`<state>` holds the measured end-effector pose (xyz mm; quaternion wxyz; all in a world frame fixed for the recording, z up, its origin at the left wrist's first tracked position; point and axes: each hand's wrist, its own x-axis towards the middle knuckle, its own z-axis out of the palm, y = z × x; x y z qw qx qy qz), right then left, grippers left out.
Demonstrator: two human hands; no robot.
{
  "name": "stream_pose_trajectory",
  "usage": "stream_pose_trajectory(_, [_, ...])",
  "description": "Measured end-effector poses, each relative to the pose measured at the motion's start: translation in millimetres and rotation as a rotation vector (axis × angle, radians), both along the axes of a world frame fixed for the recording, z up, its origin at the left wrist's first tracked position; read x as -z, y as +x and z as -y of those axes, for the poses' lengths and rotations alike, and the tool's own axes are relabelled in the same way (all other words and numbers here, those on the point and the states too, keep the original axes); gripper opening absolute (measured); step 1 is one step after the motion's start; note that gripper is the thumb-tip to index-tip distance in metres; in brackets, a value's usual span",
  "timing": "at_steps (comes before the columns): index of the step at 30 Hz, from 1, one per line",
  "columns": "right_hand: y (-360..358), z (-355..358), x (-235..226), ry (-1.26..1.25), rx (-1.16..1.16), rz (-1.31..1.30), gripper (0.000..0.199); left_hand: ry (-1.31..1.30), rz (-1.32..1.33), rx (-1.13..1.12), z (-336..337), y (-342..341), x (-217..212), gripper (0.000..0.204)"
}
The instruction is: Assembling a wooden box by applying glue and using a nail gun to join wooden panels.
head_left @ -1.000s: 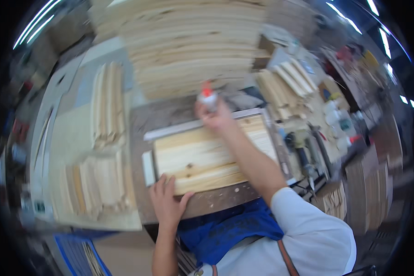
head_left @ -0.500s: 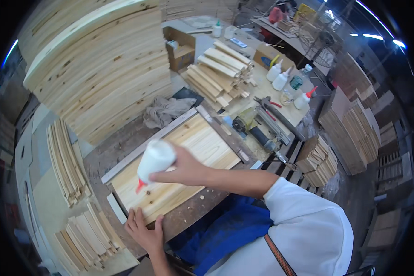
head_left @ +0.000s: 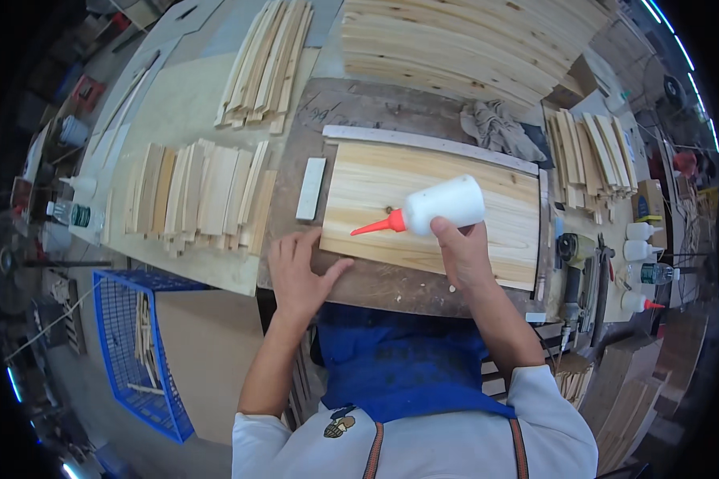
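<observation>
My right hand is wrapped round a white squeeze bottle, tilted nearly flat above a pale wooden board. The bottle's red pointed nozzle aims left over the board's left part. With fingers spread, my left hand rests on the brown worktop at the board's near left corner. A long wooden strip runs along the board's far edge, and another strip borders its right end. Just left of the board lies a pale rectangular block.
Bundles of narrow wooden slats lie to the left. A tall stack of wood panels stands at the back beside a crumpled grey cloth. On the right are a power tool and several white bottles. A blue crate sits lower left.
The view has swung leftward, showing the blue crate. The bottle has gone from nozzle-down to nearly level, still in my right hand. My left hand stays by the board's near left corner.
</observation>
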<state>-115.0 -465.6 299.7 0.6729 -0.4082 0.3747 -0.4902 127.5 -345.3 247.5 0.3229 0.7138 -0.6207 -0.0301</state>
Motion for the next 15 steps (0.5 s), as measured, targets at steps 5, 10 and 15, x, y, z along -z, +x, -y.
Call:
stream_pose_trajectory(5, [21.3,-1.1,7.3,-0.083,-0.103,-0.153,0.06,-0.008,-0.035,-0.061,7.7,7.1,0.2,0.074])
stream_pose_trajectory(10, [32.4,-4.1,0.3,-0.097,-0.149,-0.216,0.062,-0.003,-0.034,-0.094,10.9,0.8,-3.9,0.073])
stream_pose_trajectory(15, [31.7,-3.0,4.0,-0.114,-0.173,-0.271,0.062,0.005,-0.025,-0.108,12.6,-2.8,-4.9,0.07])
